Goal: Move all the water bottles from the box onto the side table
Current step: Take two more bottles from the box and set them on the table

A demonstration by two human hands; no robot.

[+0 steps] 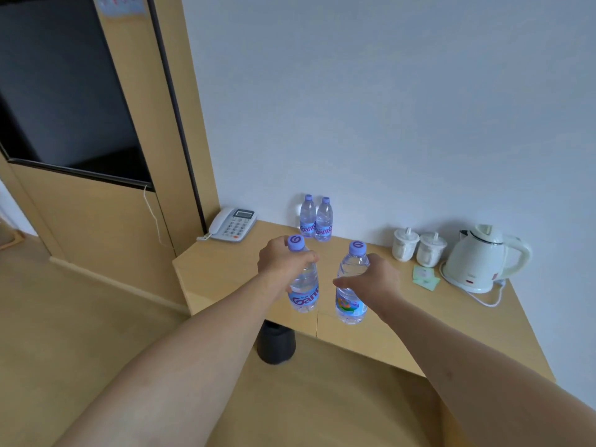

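My left hand (280, 264) grips a clear water bottle (303, 291) with a purple cap by its upper body. A second such bottle (350, 301) is gripped the same way by my right hand (375, 280). Both bottles are upright and held above the front part of the wooden side table (222, 272). Two more water bottles (308, 217) (324, 221) stand side by side at the table's back edge against the wall. The box is not in view.
A white telephone (233, 224) sits at the table's back left corner. Two white lidded cups (404, 245) (430, 250), a white electric kettle (482, 258) with its cord and a green packet (425, 277) occupy the right side. A black bin (275, 345) stands on the floor under the table front.
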